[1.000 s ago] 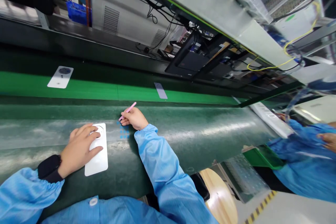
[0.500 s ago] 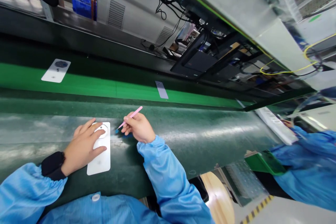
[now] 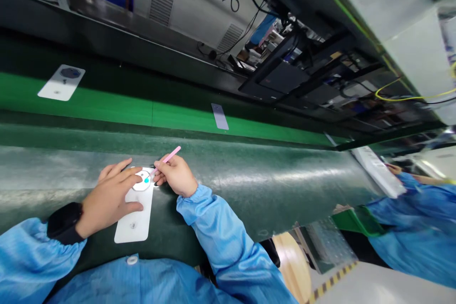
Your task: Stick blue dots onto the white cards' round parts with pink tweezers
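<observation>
A white rounded panel (image 3: 133, 222) lies on the green work surface, with a white disc-like part (image 3: 143, 183) at its upper end. My left hand (image 3: 113, 194) rests over the panel's left side, fingers spread, fingertips touching the disc. In my right hand (image 3: 177, 175) is a pair of pink tweezers (image 3: 167, 159), pinched and slanting down to the left. At the tweezers' tip, over the disc, is a small blue dot-like piece (image 3: 147, 180). Whether that piece is lying on the disc or still held by the tip, I cannot tell.
Behind the work surface runs a bright green belt (image 3: 117, 111). On it lie a white panel with a dark round part (image 3: 62, 83) and a smaller pale panel (image 3: 220, 116). At the far right, a co-worker in a blue sleeve (image 3: 423, 213) is beside a green bin (image 3: 359, 221).
My right hand has moved left with the tweezers, bringing the blue piece from beside the panel to over the disc. My left hand stays on the panel. The view has shifted slightly.
</observation>
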`<act>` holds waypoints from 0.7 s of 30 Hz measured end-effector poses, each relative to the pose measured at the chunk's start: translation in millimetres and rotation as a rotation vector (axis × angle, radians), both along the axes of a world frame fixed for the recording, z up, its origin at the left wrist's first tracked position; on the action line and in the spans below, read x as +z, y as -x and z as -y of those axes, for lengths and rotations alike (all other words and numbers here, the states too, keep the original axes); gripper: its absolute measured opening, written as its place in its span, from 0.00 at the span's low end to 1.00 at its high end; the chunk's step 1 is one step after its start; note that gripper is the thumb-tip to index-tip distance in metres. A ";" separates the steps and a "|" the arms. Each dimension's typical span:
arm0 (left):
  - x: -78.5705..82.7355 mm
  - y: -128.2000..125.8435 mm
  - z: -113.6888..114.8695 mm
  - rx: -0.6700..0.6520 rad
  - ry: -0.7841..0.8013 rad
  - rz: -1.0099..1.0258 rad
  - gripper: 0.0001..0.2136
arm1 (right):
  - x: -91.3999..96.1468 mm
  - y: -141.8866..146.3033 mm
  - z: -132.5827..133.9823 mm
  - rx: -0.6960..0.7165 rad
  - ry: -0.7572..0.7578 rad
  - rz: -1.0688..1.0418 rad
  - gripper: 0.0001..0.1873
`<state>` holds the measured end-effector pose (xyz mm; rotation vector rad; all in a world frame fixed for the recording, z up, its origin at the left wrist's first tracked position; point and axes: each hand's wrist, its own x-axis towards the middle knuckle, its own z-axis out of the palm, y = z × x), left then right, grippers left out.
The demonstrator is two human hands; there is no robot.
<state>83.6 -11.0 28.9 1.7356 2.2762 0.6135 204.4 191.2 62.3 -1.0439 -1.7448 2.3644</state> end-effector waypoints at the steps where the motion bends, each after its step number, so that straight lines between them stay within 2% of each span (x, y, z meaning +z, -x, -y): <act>1: 1.0 -0.3 0.4 -0.006 -0.003 -0.005 0.24 | 0.8 0.0 0.8 -0.003 -0.006 0.002 0.20; 9: 7.6 -2.7 0.3 -0.027 0.022 0.006 0.17 | 9.4 -0.1 5.0 -0.026 -0.050 0.057 0.15; 21: 7.3 -1.0 0.4 -0.021 -0.002 -0.019 0.16 | 4.7 -1.9 5.2 -0.005 -0.082 0.039 0.17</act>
